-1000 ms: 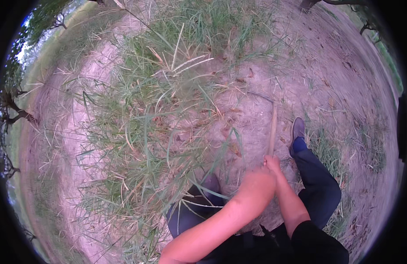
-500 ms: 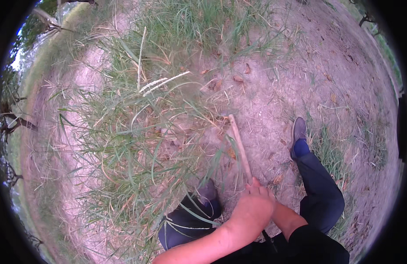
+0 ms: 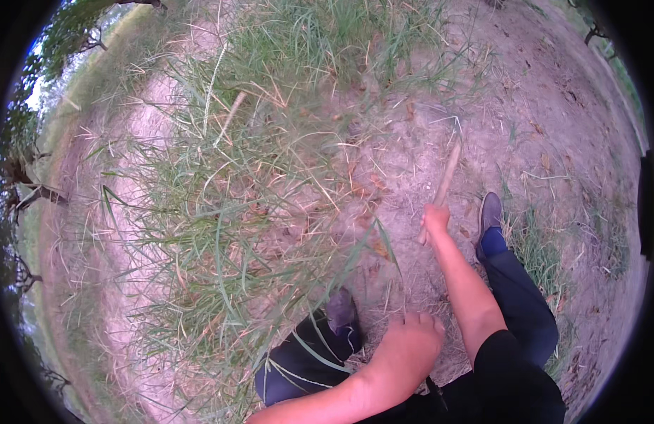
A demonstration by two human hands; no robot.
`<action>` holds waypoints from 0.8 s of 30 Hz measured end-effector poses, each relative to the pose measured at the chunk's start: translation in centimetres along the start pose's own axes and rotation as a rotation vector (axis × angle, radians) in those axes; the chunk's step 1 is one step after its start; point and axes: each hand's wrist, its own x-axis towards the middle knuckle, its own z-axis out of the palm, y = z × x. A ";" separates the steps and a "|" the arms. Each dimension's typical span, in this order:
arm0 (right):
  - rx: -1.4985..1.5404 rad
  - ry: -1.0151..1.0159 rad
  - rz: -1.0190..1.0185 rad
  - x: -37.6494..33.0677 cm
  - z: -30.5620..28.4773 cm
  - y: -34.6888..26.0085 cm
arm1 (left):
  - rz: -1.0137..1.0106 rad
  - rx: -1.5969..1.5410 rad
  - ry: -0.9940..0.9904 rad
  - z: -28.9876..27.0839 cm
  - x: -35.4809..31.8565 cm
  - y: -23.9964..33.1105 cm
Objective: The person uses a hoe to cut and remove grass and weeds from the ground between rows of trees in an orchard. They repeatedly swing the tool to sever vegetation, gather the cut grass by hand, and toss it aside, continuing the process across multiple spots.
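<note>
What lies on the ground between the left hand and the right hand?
The head view shows straw-strewn soil between the left hand and the right hand; the lower end of the handle also juts in.

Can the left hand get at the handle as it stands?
Probably yes: the left hand is off the handle, with open soil between it and the lower end. The right hand grips close to that end, so little of it is free.
</note>
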 end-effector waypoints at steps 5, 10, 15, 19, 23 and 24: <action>-0.634 -0.147 -0.345 -5.5 -0.3 7.8 | -0.034 -0.044 0.016 -0.2 -0.2 -0.6; -0.833 -0.464 -0.113 -14.9 -7.8 13.9 | -0.062 -0.037 0.010 -0.2 -0.5 -1.1; -0.668 -0.378 -0.207 -10.8 -7.3 9.3 | -0.035 -0.050 0.006 -1.5 -1.0 -1.1; -0.503 -0.181 -0.312 -2.3 -3.9 6.9 | -0.097 -0.044 0.008 -1.6 -1.1 -1.4; 0.019 0.084 -0.140 2.1 6.9 0.5 | -0.118 0.027 0.010 -1.8 -1.5 -0.8; -0.060 0.009 -0.059 2.3 8.5 0.5 | -0.105 0.050 0.051 -1.5 -1.7 -0.7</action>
